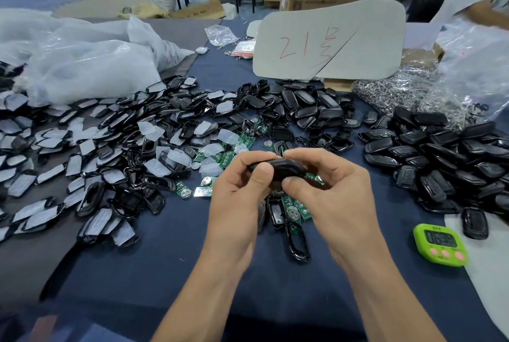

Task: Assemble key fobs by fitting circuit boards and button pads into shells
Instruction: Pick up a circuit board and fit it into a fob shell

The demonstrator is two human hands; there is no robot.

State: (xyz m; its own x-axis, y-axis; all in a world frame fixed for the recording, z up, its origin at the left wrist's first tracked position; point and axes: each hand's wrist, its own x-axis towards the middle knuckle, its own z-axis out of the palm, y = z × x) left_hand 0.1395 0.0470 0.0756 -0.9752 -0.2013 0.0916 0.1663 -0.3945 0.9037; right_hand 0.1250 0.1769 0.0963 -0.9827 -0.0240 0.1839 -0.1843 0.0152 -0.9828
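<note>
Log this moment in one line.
left hand: grips key fob | right hand: grips key fob | circuit boards: loose on cloth beneath hands

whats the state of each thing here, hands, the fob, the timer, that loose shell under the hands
left hand, gripping the key fob
right hand, gripping the key fob
key fob, held up, looks closed
timer, display on
loose shell, lying open side up

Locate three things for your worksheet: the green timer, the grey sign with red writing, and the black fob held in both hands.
green timer [440,245]: head view, front face just below the display.
grey sign [371,47]: head view, bare face right of the writing.
black fob [286,168]: head view, its dark top shell.
</note>
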